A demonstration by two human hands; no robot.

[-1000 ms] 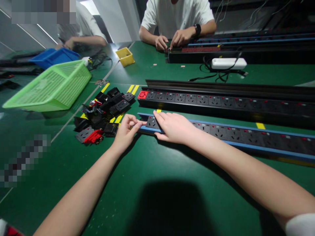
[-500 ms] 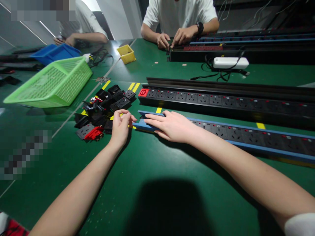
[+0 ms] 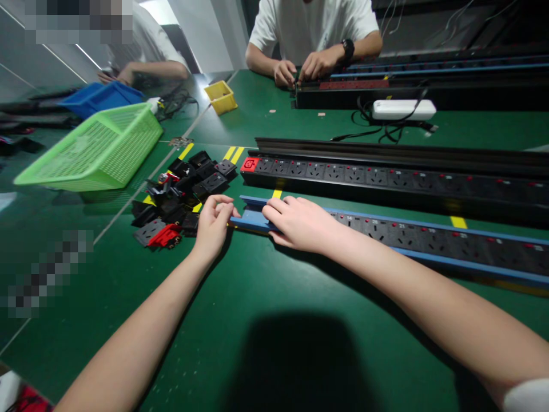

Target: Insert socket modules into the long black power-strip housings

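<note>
A long blue power strip [image 3: 253,218] lies across the green table, filled with black numbered sockets toward the right. Its left end is a bare blue channel. My left hand [image 3: 213,223] is closed at that end, thumb and fingertips against the channel's tip. Over the channel, where the row of sockets begins, my right hand [image 3: 298,223] is closed with bent fingers across the strip and the thumb on its near side. What lies beneath its palm is hidden. Left of my left hand is a heap of black socket modules [image 3: 214,183] with a red socket module [image 3: 165,236].
A black power strip [image 3: 343,186] with a red end socket lies behind the blue one. At the left stand a green basket [image 3: 115,154], a blue bin [image 3: 100,98] and a yellow bin [image 3: 221,98]. Across the table, a co-worker's hands [image 3: 315,66] work at another strip near a white adapter [image 3: 403,109].
My right hand has slid slightly right along the blue strip, and its outstretched fingers have bent. My left hand stays at the strip's end. The view has shifted a little.
</note>
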